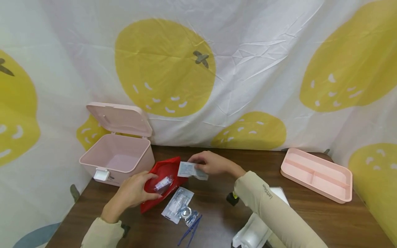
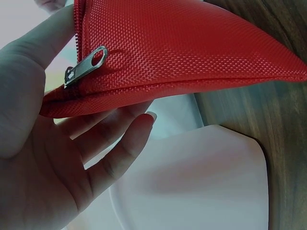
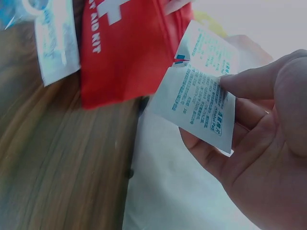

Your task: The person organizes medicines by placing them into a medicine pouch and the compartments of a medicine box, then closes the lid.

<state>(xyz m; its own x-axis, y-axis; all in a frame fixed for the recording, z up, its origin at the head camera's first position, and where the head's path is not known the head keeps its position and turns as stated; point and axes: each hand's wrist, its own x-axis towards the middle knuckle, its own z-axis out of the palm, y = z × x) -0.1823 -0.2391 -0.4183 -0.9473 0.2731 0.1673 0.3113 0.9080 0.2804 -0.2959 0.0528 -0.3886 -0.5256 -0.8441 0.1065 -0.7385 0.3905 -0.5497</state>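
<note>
My left hand (image 1: 135, 189) grips a red zippered first aid pouch (image 2: 182, 48) by its edge, thumb on one side and fingers on the other. The pouch's mouth gapes, and a clear plastic packet (image 1: 163, 183) shows inside. At the pouch's right side, my right hand (image 1: 214, 163) pinches white alcohol pad sachets (image 3: 196, 100) between thumb and fingers. In the right wrist view the sachets form two joined panels with blue print. White lettering and part of a white cross show on the pouch's face in that view.
An open pink box (image 1: 116, 155) stands behind my left hand. Before the pouch lie a white packet (image 1: 177, 203), a small clear packet (image 1: 186, 213) and blue tweezers (image 1: 193, 229). Plastic-wrapped white rolls (image 1: 252, 234) and a small black item (image 1: 232, 198) lie right; a divided pink tray (image 1: 316, 175) sits farther right.
</note>
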